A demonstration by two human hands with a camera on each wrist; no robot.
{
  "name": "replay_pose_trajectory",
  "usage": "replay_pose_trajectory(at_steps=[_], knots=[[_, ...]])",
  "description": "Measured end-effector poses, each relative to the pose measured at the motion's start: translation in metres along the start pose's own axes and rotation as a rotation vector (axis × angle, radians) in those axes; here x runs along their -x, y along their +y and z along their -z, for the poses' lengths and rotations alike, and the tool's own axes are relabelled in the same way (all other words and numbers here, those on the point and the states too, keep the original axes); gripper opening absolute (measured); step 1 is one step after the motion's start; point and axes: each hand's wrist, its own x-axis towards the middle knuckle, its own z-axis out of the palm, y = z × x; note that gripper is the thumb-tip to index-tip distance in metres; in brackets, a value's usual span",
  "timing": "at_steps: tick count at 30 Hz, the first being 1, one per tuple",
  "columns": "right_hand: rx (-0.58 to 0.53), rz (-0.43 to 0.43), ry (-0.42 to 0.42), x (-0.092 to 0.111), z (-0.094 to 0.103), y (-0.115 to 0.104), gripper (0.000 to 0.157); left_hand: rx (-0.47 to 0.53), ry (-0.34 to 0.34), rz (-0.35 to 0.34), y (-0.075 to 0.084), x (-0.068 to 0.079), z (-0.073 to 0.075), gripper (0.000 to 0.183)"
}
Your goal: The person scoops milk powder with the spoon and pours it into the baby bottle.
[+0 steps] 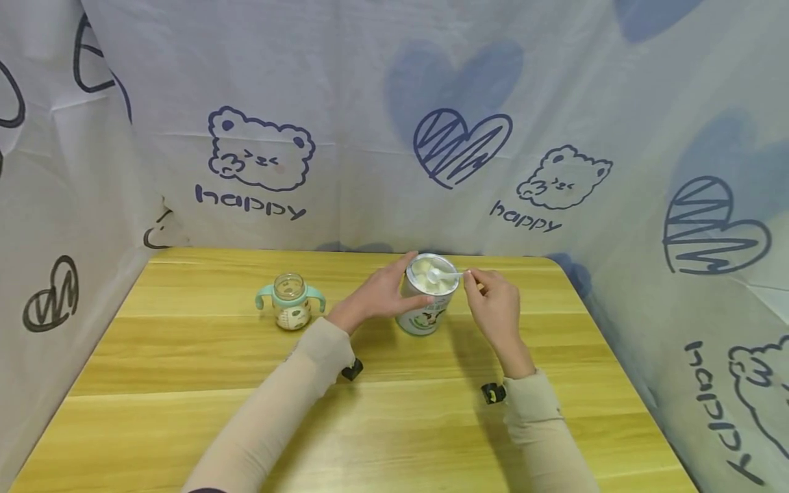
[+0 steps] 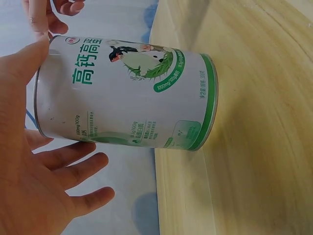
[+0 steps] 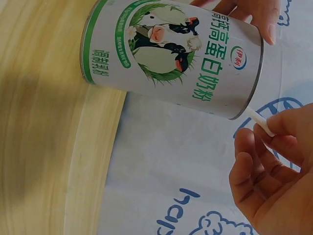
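Note:
A white milk powder can (image 1: pixel 414 320) with a green base band and a cow picture stands uncovered on the table. My left hand (image 1: pixel 383 289) holds it near the rim, thumb across the front and fingers round the far side. Pale powder (image 1: pixel 422 279) shows inside. Between thumb and fingertips, my right hand (image 1: pixel 498 308) pinches the handle of a small white scoop (image 1: pixel 435 275), whose bowl lies within the can's mouth over the powder. The right wrist view shows the scoop handle (image 3: pixel 260 122) sticking out past the rim, its bowl hidden by the can.
Left of the can stands a lidless baby bottle (image 1: pixel 292 311) with two mint-green handles. The wooden table (image 1: pixel 394 424) ends at the back against a white cloth (image 1: pixel 357 178) printed with hearts and bears. The cloth also rises along both sides.

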Motion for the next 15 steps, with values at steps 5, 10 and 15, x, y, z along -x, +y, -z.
replay_pose_trajectory(at_steps=[5,10,15], knots=[[0.05,0.103,-0.021,-0.0006,-0.0001,-0.0004,0.019,-0.005,-0.001,0.015,0.0024,0.001,0.0,0.106],[0.112,0.241,-0.064,-0.0005,-0.0004,0.0013,0.02,-0.009,-0.005,0.03,0.0025,0.0012,-0.0004,0.106],[0.197,0.377,-0.079,-0.0003,-0.0008,0.0029,0.016,-0.008,-0.01,0.042,0.0015,0.0013,-0.0011,0.105]])
